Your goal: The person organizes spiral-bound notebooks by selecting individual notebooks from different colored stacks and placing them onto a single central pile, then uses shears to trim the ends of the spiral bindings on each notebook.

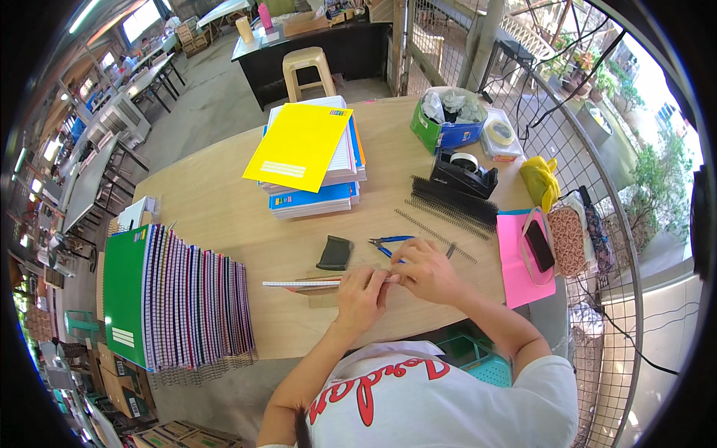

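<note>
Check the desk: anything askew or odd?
The yellow cover lies rotated on top of the notebook stack, corners overhanging. The stack itself is uneven. Both hands pinch the thin notebook at its edge; nothing spilled or visibly damaged.

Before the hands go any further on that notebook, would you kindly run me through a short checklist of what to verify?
1. Both hands on the work: left hand and right hand meet at the right end of the thin notebook. Ok.
2. Notebook lying flat on the table: ok.
3. Blue-handled pliers within reach, just beyond the right hand: ok.
4. Spare black binding coils at hand, behind the pliers: ok.
5. Coil fully seated in the notebook's edge: cannot tell, the fingers hide it.
6. Row of bound notebooks clear of the working spot: ok.
</note>
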Demonstrator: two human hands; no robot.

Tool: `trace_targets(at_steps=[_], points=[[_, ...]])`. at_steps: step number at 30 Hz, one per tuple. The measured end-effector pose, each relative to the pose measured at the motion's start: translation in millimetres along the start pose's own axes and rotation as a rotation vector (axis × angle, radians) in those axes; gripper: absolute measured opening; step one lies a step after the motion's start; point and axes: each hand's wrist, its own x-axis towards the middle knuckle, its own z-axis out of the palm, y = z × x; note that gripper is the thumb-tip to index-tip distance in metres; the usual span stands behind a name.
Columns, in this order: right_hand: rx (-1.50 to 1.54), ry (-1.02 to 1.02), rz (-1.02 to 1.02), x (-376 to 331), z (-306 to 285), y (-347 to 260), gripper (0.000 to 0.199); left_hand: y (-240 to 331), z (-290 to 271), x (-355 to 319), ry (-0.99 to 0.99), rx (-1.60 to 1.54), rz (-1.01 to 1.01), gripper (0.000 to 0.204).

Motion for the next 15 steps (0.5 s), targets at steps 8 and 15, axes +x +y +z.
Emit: trace_targets(at_steps=[8,15], points=[[0.163,-0.567,0.275,84,120,54,0.077,9,-1,-9,-0.025,-0.006,0.091,0.019],[0.173,-0.592,0.107,94,137,68,0.066,13,-9,-1,0.028,0.067,0.019,0.015]])
